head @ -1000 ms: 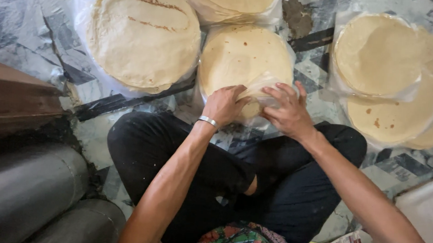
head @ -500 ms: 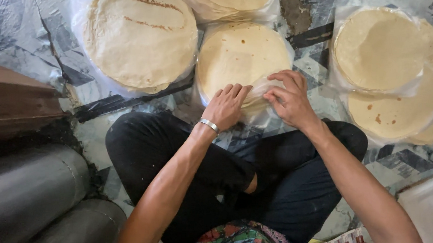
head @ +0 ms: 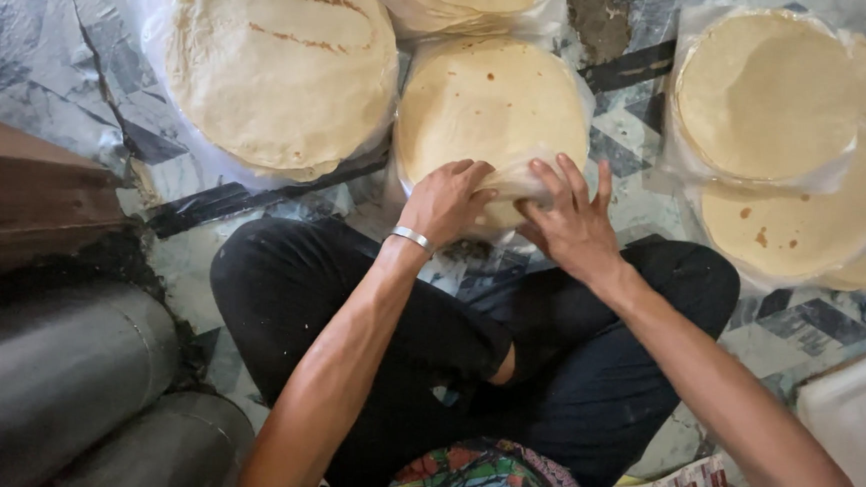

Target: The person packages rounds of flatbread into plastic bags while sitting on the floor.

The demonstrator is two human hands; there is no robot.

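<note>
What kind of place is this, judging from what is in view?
Probably a small flatbread-making or packing spot on a floor. Stacks of round flatbreads in clear plastic lie on the patterned floor, and both hands rest on one stack.

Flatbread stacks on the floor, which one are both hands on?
The middle stack, straight ahead of the knees. The left hand and right hand grip its near edge through the plastic wrap; no hand touches the other stacks.

glossy plastic wrap, matt flatbread stack
</note>
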